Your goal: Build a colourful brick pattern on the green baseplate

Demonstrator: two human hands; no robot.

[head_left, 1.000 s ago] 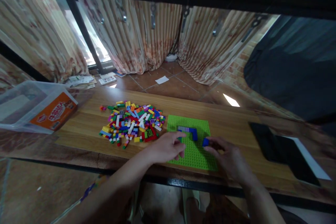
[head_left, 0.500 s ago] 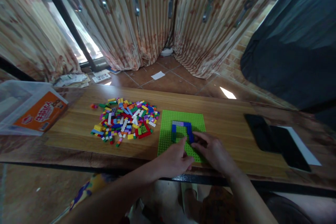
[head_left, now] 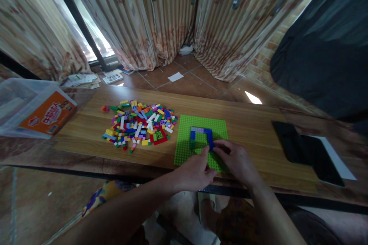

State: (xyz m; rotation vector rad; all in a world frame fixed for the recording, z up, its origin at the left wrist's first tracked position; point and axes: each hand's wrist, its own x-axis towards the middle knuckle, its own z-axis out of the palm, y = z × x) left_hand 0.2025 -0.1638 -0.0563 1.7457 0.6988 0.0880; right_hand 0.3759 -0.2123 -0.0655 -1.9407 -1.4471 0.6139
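- L hand (head_left: pixel 195 172): forearm reaches in from lower left, palm down; index extended to the blue end of the brick outline, thumb out, other fingers loosely curled; nothing seen in its grip.
- R hand (head_left: pixel 237 160): forearm angles up from lower right, thumb + index tips at the outer side of the same blue end; can't tell if pinching or just touching.
- Angular brick outline of blue, grey, lilac & dk green plastic (head_left: pixel 209 136): sits on the sq. lime-green studded baseplate (head_left: pixel 220 125), approx. mid-plate, open side twd the person.
- Orange label w/ lg. white Chinese characters (head_left: pixel 50 114), on the clear plastic tub (head_left: pixel 17 93) at far L; too blurry to read for sure. Barcode-like patch at its lower edge.
- White printed item on floor (head_left: pixel 112 78): dk block print, too small to read.
- Loose multicolour plastic brick pile (head_left: pixel 140 124): L of baseplate, on the wood-grain tabletop (head_left: pixel 247 118).
- Two flat black rectangular slabs (head_left: pixel 287 141), overlapping, + white sheet (head_left: pixel 339 157): far R.
- Striped, floral-stained-looking curtains (head_left: pixel 172 26) behind.
- In the way: L hand hides part of the plate's near edge; R fingers cover studs by the blue end.
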